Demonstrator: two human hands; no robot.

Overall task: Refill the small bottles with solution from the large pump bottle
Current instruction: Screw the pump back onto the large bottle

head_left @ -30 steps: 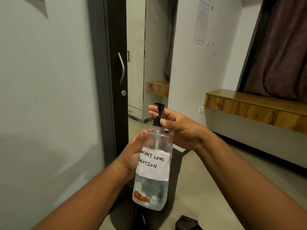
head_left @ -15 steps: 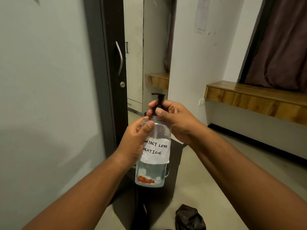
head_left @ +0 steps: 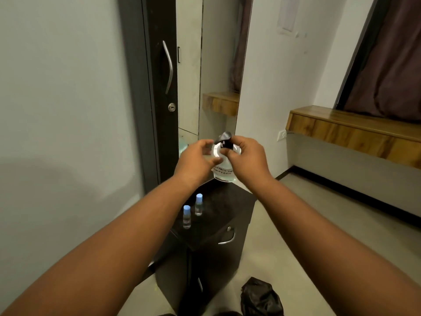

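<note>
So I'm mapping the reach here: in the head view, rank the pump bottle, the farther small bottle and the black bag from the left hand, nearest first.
1. Pump bottle: held in the left hand.
2. Farther small bottle: on the cabinet below.
3. Black bag: on the floor, lower right.

Two small bottles upright on cabinet top, near its left edge. Pump bottle held above, behind them. Bag on floor, right of cabinet.

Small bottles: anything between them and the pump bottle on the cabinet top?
Head view: bare dark cabinet top lies between the two small bottles and the pump bottle. Left hand and right hand both grip the pump bottle.
</note>
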